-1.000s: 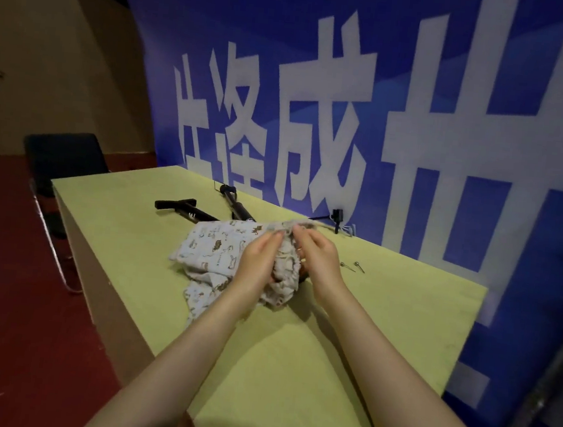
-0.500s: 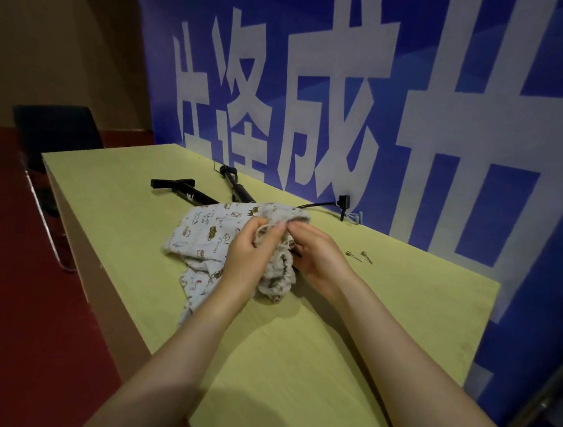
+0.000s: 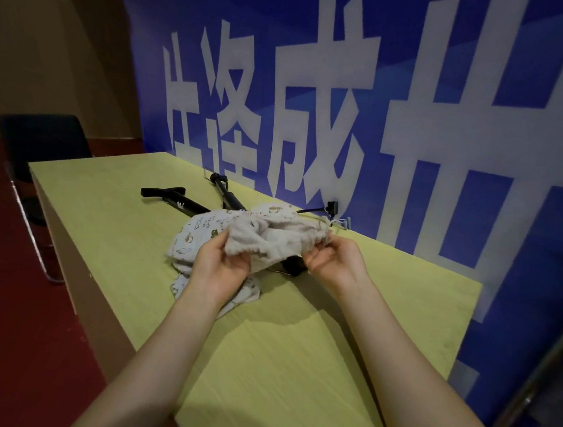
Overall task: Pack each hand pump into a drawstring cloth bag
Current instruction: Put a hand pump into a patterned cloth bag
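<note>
Where fingers (image 3: 234,260) pinch, bag (image 3: 271,234) rim.

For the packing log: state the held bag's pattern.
Head view: cloth bag, off-white with small cartoon prints.

Both bare forearms are stretched forward and held apart. The left hand (image 3: 220,265) is curled, its fingers (image 3: 234,260) pinched closed on cloth. The right hand (image 3: 334,258) is turned palm up, its fingers (image 3: 321,248) likewise pinched on cloth.

Dim indoor light, soft shadows under the forearms, dark corners, wide-angle bending at edges, slight blur
</note>
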Available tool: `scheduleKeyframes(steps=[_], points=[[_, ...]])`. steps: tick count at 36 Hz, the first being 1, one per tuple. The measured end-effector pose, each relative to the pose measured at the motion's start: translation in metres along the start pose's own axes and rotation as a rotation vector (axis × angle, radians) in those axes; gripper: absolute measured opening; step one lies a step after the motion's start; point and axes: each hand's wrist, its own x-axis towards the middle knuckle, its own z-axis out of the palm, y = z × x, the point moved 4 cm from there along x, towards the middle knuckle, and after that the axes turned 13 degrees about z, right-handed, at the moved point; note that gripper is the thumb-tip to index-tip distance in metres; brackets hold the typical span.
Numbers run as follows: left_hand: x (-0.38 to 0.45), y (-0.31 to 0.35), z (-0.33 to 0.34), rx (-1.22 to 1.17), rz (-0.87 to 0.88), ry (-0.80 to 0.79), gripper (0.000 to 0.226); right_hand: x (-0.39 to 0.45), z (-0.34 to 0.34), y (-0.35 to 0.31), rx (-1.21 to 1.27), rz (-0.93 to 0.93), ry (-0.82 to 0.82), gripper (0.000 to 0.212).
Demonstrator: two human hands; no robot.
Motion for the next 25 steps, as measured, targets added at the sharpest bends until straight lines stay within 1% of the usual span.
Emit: scheduleKeyframes(steps=[2, 5, 7, 9, 10, 11, 13, 14, 15, 16, 18, 19, 20, 21, 23, 25], points=[[0.001, 0.0, -0.003, -0.012, -0.022, -0.001, 0.04, -0.003, -0.003, -0.002, 0.0, 0.055, 0.036, 0.03], [0.001, 0.0, -0.006, 0.075, -0.031, -0.018, 0.039, -0.014, -0.005, -0.006, -0.152, 0.101, 0.026, 0.04], [-0.001, 0.0, -0.006, 0.123, -0.049, -0.048, 0.042, -0.019, -0.004, -0.012, -0.279, 0.048, 0.019, 0.043], [-0.006, 0.0, 0.0, 0.199, -0.062, -0.126, 0.045, -0.019, -0.004, -0.021, -0.426, -0.107, 0.107, 0.035], [-0.007, 0.0, 0.002, 0.317, -0.026, -0.168, 0.045, -0.018, -0.004, -0.027, -0.506, -0.198, 0.179, 0.034], [-0.009, -0.001, 0.003, 0.508, 0.042, -0.216, 0.045, -0.015, -0.008, -0.032, -0.555, -0.269, 0.249, 0.036], [-0.012, -0.004, 0.005, 0.997, 0.221, -0.315, 0.045, -0.014, -0.011, -0.036, -0.592, -0.341, 0.314, 0.035], [-0.012, -0.008, 0.003, 1.212, 0.282, -0.367, 0.044, -0.013, -0.014, -0.039, -0.584, -0.359, 0.335, 0.032], [-0.012, -0.013, 0.002, 1.349, 0.276, -0.43, 0.041, -0.012, -0.016, -0.041, -0.565, -0.366, 0.344, 0.03], [-0.012, -0.019, -0.001, 1.429, 0.247, -0.498, 0.041, -0.011, -0.019, -0.043, -0.548, -0.366, 0.352, 0.027], [-0.012, -0.025, -0.005, 1.48, 0.217, -0.575, 0.048, -0.009, -0.023, -0.045, -0.544, -0.388, 0.376, 0.025], [-0.014, -0.026, -0.003, 1.457, 0.227, -0.569, 0.051, -0.006, -0.026, -0.047, -0.568, -0.411, 0.399, 0.027], [-0.016, -0.025, 0.001, 1.375, 0.23, -0.538, 0.05, -0.006, -0.027, -0.048, -0.61, -0.444, 0.433, 0.031], [-0.019, -0.023, 0.006, 1.242, 0.217, -0.481, 0.046, -0.006, -0.027, -0.049, -0.662, -0.491, 0.461, 0.034], [-0.019, -0.023, 0.012, 0.835, 0.127, -0.367, 0.036, -0.007, -0.024, -0.049, -0.796, -0.604, 0.475, 0.038], [-0.014, -0.019, 0.011, 0.378, 0.041, -0.251, 0.042, -0.006, -0.019, -0.045, -0.918, -0.669, 0.439, 0.037]])
